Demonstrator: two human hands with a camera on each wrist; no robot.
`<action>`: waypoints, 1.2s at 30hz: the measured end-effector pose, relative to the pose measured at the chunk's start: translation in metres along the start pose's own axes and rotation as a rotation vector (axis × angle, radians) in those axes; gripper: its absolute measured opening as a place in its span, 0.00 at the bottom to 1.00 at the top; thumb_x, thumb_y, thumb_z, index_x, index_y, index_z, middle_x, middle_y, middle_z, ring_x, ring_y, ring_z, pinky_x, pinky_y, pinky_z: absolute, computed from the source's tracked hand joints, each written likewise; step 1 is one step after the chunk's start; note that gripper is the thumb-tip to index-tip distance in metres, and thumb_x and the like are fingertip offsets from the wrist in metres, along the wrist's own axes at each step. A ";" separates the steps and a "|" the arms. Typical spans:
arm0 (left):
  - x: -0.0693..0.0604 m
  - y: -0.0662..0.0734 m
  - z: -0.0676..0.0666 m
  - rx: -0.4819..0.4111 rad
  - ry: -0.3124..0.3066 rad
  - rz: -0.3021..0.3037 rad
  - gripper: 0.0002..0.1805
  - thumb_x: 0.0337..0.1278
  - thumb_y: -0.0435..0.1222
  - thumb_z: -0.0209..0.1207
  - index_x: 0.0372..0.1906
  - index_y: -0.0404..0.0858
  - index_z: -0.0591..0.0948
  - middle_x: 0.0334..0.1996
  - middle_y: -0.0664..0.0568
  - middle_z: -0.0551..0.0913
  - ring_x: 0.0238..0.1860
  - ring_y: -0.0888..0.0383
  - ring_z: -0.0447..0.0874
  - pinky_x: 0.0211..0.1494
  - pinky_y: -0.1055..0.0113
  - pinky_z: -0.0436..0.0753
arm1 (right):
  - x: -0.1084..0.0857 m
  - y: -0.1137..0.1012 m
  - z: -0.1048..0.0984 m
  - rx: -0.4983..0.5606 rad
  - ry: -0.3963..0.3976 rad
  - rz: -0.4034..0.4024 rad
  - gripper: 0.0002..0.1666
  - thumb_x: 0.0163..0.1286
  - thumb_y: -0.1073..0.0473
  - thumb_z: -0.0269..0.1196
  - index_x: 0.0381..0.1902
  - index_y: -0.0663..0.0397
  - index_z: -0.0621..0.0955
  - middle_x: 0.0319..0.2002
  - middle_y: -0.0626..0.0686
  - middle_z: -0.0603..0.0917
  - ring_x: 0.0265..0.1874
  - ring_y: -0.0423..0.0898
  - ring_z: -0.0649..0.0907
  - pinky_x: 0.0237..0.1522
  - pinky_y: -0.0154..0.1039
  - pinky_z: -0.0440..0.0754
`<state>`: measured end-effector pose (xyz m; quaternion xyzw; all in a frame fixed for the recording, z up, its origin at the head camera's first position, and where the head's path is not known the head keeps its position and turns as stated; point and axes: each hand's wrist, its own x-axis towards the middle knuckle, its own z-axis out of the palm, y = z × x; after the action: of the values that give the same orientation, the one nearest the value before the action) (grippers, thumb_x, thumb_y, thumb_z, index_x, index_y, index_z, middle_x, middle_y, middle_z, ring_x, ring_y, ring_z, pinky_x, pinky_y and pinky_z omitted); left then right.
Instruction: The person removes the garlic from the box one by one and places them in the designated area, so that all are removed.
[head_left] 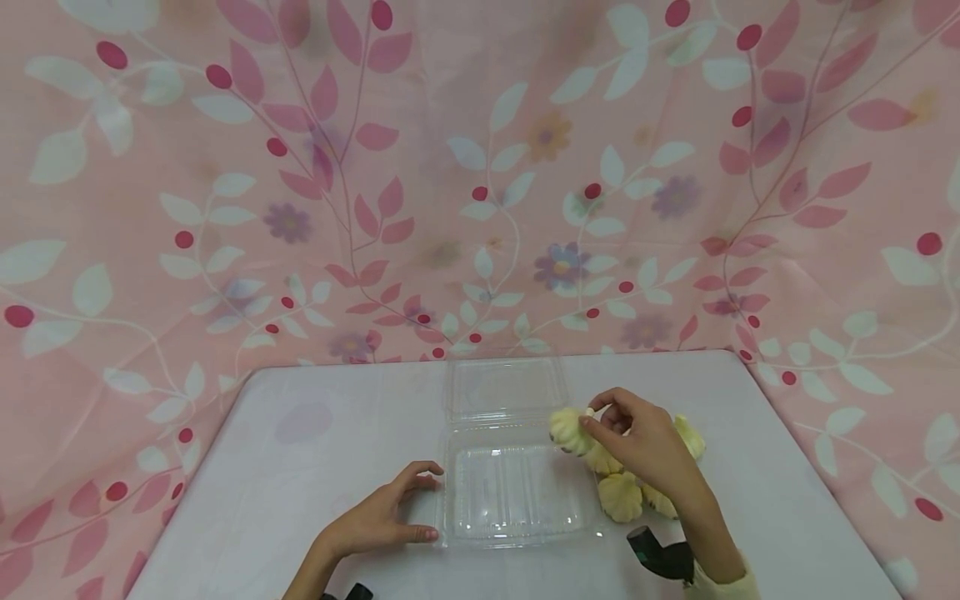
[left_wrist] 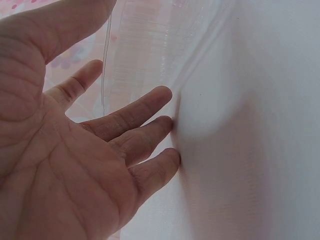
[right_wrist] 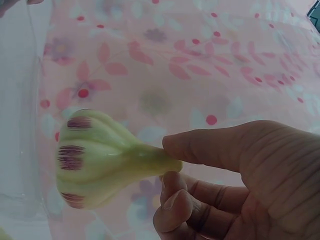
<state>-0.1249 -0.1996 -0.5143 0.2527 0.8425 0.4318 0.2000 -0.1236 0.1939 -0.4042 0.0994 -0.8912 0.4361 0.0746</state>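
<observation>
Thumb and fingers of my right hand (head_left: 637,429) pinch a pale yellow-green garlic bulb (right_wrist: 95,160) by its stem; purple streaks mark its rounded base. In the head view this bulb is held over the right edge of a clear plastic clamshell box (head_left: 517,537). More garlic bulbs (head_left: 621,497) lie beside the box, partly hidden below the right hand. My left hand (head_left: 382,512) is at the box's left side, fingers spread and loosely bent, holding nothing. Its fingertips are close to the rim; whether they touch it I cannot tell.
The box's lid (head_left: 510,390) is folded back towards the far edge of the white table (head_left: 300,467). Pink floral cloth (head_left: 480,167) hangs behind and around the table. Dark wrist devices (head_left: 660,557) sit by both wrists.
</observation>
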 end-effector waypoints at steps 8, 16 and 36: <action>-0.001 0.000 0.000 0.007 0.006 0.010 0.43 0.50 0.51 0.72 0.69 0.52 0.61 0.59 0.55 0.78 0.64 0.51 0.71 0.64 0.47 0.67 | -0.003 0.002 -0.015 -0.012 0.012 0.027 0.14 0.65 0.50 0.69 0.43 0.51 0.81 0.24 0.46 0.78 0.25 0.43 0.78 0.19 0.35 0.72; -0.001 0.001 0.000 0.000 0.004 0.020 0.43 0.51 0.51 0.72 0.69 0.51 0.62 0.60 0.54 0.77 0.63 0.50 0.71 0.64 0.47 0.67 | -0.005 0.009 -0.027 -0.052 0.016 0.066 0.15 0.66 0.49 0.68 0.44 0.52 0.81 0.25 0.47 0.79 0.26 0.43 0.78 0.23 0.35 0.73; -0.001 0.001 0.000 -0.007 0.007 0.023 0.43 0.50 0.51 0.72 0.69 0.54 0.61 0.60 0.55 0.77 0.64 0.50 0.71 0.64 0.45 0.67 | -0.013 0.028 -0.051 -0.122 0.020 0.151 0.20 0.67 0.46 0.67 0.46 0.55 0.80 0.27 0.49 0.80 0.25 0.45 0.78 0.23 0.37 0.75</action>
<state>-0.1236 -0.1992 -0.5131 0.2602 0.8388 0.4378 0.1927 -0.1159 0.2530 -0.3974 0.0230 -0.9203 0.3865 0.0564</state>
